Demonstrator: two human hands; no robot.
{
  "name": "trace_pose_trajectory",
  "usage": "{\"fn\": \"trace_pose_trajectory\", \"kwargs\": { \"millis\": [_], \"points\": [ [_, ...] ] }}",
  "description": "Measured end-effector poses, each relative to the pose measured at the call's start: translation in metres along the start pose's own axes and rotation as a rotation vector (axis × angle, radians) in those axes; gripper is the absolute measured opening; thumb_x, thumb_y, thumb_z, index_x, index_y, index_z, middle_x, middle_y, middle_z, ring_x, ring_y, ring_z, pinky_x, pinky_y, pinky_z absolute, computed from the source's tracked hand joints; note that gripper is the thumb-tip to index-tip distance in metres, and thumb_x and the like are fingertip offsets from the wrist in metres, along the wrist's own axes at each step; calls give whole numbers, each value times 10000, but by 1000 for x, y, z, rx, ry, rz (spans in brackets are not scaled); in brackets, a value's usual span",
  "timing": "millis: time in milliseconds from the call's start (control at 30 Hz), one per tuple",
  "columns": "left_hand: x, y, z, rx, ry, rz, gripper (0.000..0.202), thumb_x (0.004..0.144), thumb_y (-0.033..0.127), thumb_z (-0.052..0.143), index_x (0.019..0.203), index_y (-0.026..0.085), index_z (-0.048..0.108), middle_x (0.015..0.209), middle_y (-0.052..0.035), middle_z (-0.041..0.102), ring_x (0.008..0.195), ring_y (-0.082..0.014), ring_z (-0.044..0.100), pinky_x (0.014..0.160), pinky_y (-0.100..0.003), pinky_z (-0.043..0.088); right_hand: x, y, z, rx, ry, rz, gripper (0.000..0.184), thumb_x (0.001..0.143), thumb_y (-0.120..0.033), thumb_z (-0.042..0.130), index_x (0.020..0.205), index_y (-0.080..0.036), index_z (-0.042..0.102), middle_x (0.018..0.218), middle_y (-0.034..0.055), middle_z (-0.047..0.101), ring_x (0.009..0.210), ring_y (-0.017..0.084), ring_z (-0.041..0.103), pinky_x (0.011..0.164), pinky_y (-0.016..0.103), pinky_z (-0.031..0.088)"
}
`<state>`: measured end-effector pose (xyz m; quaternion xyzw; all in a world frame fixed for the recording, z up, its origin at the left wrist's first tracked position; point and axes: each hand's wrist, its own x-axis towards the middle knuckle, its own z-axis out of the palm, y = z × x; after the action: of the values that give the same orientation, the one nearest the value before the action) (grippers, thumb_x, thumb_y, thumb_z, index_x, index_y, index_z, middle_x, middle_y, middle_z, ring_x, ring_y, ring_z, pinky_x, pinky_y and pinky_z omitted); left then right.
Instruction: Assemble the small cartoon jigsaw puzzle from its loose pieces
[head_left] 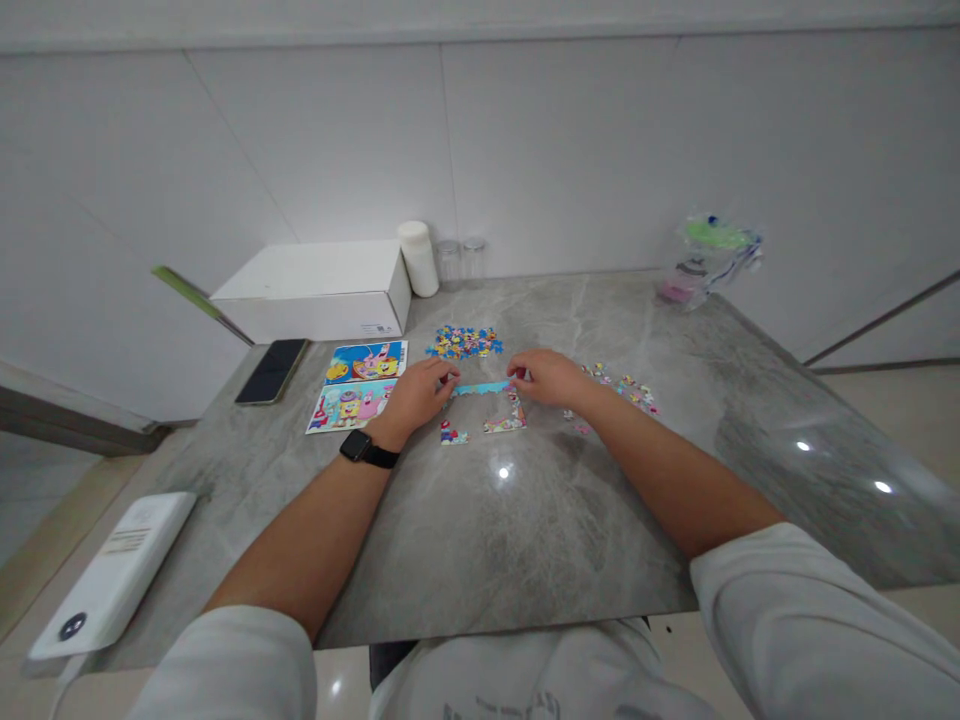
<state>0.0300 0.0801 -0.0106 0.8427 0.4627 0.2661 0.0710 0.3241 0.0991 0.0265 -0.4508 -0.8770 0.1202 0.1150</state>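
A partly joined jigsaw puzzle (pixel 483 388) lies on the grey table, its light-blue top strip running between my hands. My left hand (pixel 421 396), with a black watch on the wrist, has curled fingers at the strip's left end. At its right end my right hand (pixel 551 379) pinches with thumb and fingers around the top corner. A joined corner section (pixel 507 424) shows at lower right of the frame, and a small separate section (pixel 452 434) lies at lower left. Exactly which pieces are under the fingertips is hidden.
Beyond my hands is a heap of blue and yellow pieces (pixel 465 342); more loose pieces (pixel 626 388) lie right. Left are picture sheets (pixel 352 405), a phone (pixel 273 371), a white box (pixel 311 290) and a power bank (pixel 116 575). A plastic bag (pixel 709 262) stands back right.
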Motion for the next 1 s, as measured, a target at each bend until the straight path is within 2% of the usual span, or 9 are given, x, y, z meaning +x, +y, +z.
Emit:
{"fn": "trace_pose_trajectory", "kwargs": {
  "millis": [167, 267, 333, 433, 567, 767, 867, 933, 1000],
  "points": [
    [1, -1, 1, -8, 27, -2, 211, 1023, 296, 550, 1115, 200, 714, 960, -65, 691, 900, -226, 647, 848, -359, 510, -8, 9, -45, 93, 342, 72, 205, 916, -223, 642, 1068, -196, 776, 979, 63, 768, 807, 183, 648, 808, 310, 485],
    [1, -1, 2, -5, 27, 8, 223, 1026, 317, 544, 1124, 204, 708, 962, -64, 685, 901, -227, 642, 843, -357, 505, -21, 26, -76, 136, 535, 178, 223, 914, -275, 629, 1064, -199, 776, 959, 59, 766, 784, 180, 636, 789, 316, 496],
    [2, 0, 2, -6, 29, 7, 232, 1032, 333, 534, 1116, 202, 706, 962, -63, 683, 898, -227, 642, 840, -357, 504, -32, 46, -91, 133, 596, 251, 246, 910, -310, 624, 1069, -196, 774, 934, 62, 763, 775, 186, 634, 775, 325, 502],
    [2, 1, 2, -13, 33, 3, 245, 1035, 339, 521, 1107, 197, 708, 966, -63, 683, 892, -226, 643, 839, -357, 503, -53, 81, -100, 79, 600, 341, 262, 901, -344, 626, 1058, -191, 770, 919, 72, 764, 751, 195, 630, 769, 345, 513],
    [3, -1, 5, -10, 38, 19, 257, 1034, 352, 513, 1093, 199, 711, 962, -63, 690, 895, -230, 645, 841, -357, 504, -93, 121, -85, -47, 519, 436, 233, 881, -300, 637, 1036, -201, 780, 923, 89, 776, 766, 216, 644, 801, 372, 520],
    [3, -7, 8, 10, 66, -26, 268, 1025, 352, 508, 1088, 197, 718, 965, -66, 698, 882, -230, 646, 832, -353, 500, -150, 164, -35, -56, 598, 656, 287, 891, -259, 563, 1070, -192, 778, 977, 111, 790, 825, 243, 674, 856, 399, 539],
    [2, -8, 8, 9, 70, -41, 279, 1024, 358, 508, 1102, 198, 722, 967, -63, 699, 861, -222, 642, 823, -349, 498, -159, 180, -26, 0, 607, 736, 306, 904, -267, 570, 1117, -201, 780, 1009, 104, 797, 822, 234, 686, 852, 383, 549],
    [2, -9, 8, 11, 65, -49, 289, 1024, 368, 505, 1111, 200, 724, 973, -61, 701, 849, -218, 638, 819, -348, 496, -159, 185, -26, -4, 591, 733, 309, 918, -266, 580, 1147, -209, 780, 1028, 99, 798, 844, 227, 698, 864, 371, 547],
    [2, -8, 7, 12, 57, -52, 300, 1026, 380, 500, 1114, 202, 724, 977, -62, 703, 848, -218, 635, 820, -349, 495, -158, 185, -27, -15, 510, 693, 290, 928, -274, 604, 1145, -215, 786, 1022, 94, 800, 868, 222, 708, 873, 358, 543]
  ]
}}
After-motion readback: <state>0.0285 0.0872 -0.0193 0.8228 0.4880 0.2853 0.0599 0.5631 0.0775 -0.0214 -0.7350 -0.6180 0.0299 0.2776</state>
